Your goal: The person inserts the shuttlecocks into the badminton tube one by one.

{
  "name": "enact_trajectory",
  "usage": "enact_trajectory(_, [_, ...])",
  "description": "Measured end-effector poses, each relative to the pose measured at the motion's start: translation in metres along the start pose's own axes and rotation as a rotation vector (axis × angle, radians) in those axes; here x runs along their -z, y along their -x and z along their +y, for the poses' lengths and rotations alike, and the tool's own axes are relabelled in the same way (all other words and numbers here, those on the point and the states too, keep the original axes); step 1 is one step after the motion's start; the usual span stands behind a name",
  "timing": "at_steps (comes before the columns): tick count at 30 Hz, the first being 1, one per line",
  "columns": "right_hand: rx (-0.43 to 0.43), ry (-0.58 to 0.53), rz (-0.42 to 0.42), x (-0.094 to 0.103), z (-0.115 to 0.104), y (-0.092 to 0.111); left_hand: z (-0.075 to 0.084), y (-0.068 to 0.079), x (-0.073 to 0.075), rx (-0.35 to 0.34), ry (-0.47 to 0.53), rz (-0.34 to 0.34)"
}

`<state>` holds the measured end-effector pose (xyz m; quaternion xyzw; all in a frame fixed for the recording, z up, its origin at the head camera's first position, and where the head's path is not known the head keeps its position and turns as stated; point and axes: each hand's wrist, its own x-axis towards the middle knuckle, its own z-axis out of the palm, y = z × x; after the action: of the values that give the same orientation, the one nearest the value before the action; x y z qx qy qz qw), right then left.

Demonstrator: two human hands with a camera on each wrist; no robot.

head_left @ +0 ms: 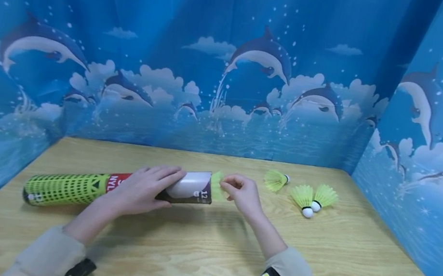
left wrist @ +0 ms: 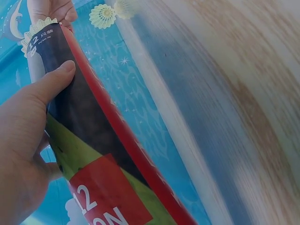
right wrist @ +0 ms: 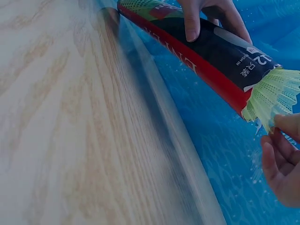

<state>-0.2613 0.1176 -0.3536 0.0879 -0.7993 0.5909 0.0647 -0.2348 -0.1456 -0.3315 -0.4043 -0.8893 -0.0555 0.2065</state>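
My left hand [head_left: 142, 188] grips a long shuttlecock tube [head_left: 63, 187] near its right end, the thumb laid along the dark label in the left wrist view. The tube is yellow-green, black and red, tilted with its right end raised above the table. From that end sticks the flared skirt of a yellow-green shuttlecock [right wrist: 272, 96]; its cork is hidden. With thumb and fingertips, my right hand [head_left: 244, 195] pinches the skirt's edge.
On the wooden table [head_left: 201, 261], to the right of my hands, lie a loose shuttlecock [head_left: 275, 180] and two more shuttlecocks [head_left: 303, 196] side by side. A blue dolphin-print curtain [head_left: 200, 56] stands behind the table and along its right side.
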Motion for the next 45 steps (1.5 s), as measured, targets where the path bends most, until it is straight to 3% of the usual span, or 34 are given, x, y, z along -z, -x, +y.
enact_trajectory(5, [0.019,0.037,0.035,0.000,-0.003,0.001,-0.001,0.000,0.000,-0.007,-0.005,0.009])
enact_trajectory(17, [0.014,-0.059,0.041,-0.007,-0.002,-0.001,-0.003,0.003,0.001,-0.003,-0.011,0.016])
enact_trajectory(26, [-0.017,-0.124,0.033,-0.014,-0.002,-0.002,-0.004,0.002,0.002,-0.036,-0.010,0.065])
enact_trajectory(45, [0.005,-0.098,0.051,-0.027,0.000,-0.003,-0.004,0.002,-0.001,-0.034,-0.003,0.069])
